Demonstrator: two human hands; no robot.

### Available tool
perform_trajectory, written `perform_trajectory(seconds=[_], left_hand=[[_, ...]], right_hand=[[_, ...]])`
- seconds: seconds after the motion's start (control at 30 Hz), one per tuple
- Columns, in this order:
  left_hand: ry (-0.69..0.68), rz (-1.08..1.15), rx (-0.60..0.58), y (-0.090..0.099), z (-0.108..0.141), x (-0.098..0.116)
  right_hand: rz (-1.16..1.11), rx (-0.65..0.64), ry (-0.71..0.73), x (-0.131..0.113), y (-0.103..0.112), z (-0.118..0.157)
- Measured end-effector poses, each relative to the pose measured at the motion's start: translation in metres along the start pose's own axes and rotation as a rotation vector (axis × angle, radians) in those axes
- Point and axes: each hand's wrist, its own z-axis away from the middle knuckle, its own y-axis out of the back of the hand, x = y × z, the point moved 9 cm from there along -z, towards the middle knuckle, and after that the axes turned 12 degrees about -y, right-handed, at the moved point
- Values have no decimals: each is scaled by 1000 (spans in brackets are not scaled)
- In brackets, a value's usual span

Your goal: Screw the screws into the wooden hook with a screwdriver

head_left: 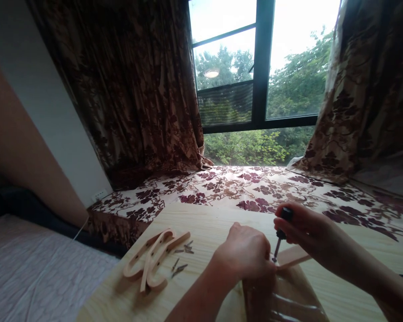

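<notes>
My right hand [300, 226] is closed around the black handle of a screwdriver [285, 214]. Its shaft points down, and the tip meets a small light spot beside my left thumb. My left hand [243, 250] has its fingers curled in at the end of a pale wooden strip [292, 257]; what lies under those fingers is hidden. Beneath both hands is a brown, glossy item [289, 295] that looks wrapped in clear plastic. To the left, several curved wooden hooks [154, 257] with drilled holes lie beside several loose screws [179, 268].
A pale wooden tabletop [195, 219] carries all these things. Behind it stretches a window ledge [221, 185] with a floral cover, between patterned curtains [147, 89]. A bed [47, 268] stands at the left, and a wall socket [99, 195] shows near the ledge.
</notes>
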Motion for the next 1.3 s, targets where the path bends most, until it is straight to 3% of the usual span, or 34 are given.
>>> perform_trajectory(seconds=[0.23,0.97,1.3], left_hand=[[-34,28,-4,-5,-2,1],[-113,80,86,2,-5,3],[-65,83,69,3,-6,2]], right_hand=[[22,21,24,3,-1,-1],[109,67,-14,-19,8,-1],[132,109,-34,-8,10,-4]])
